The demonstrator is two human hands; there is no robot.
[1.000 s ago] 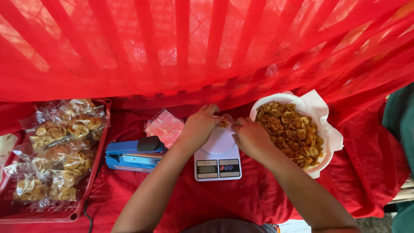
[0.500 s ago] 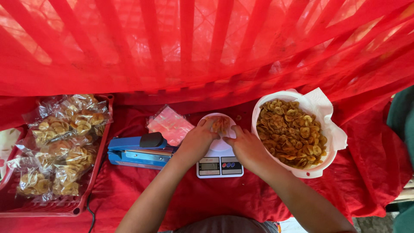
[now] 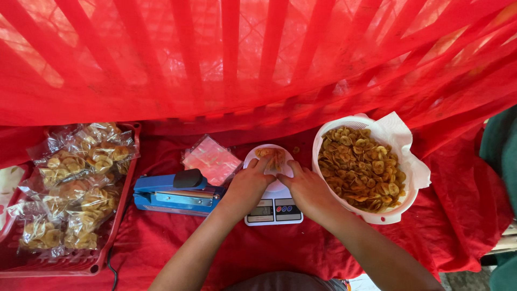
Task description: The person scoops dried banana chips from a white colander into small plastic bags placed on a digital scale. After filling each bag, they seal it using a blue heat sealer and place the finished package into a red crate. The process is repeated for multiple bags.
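A small white kitchen scale [image 3: 273, 210] sits on the red cloth, its round platform bearing a clear bag of banana chips [image 3: 272, 158]. My left hand [image 3: 249, 183] rests on the left side of the platform, fingers on the bag. My right hand [image 3: 306, 188] comes in from the right, fingers touching the bag's near edge. Both hands hold the bag on the scale. Just right of my right hand stands a white basket [image 3: 377, 216] lined with paper and full of yellow banana chips [image 3: 361, 167].
A blue heat sealer [image 3: 175, 194] lies left of the scale, with a stack of empty clear bags [image 3: 211, 160] behind it. A red tray [image 3: 116, 221] at far left holds several sealed chip packets [image 3: 75, 186]. Red netting [image 3: 258, 59] hangs across the back.
Both hands have shifted slightly on the bag while staying on the scale platform. The view has drifted a little, so everything sits further right in the picture.
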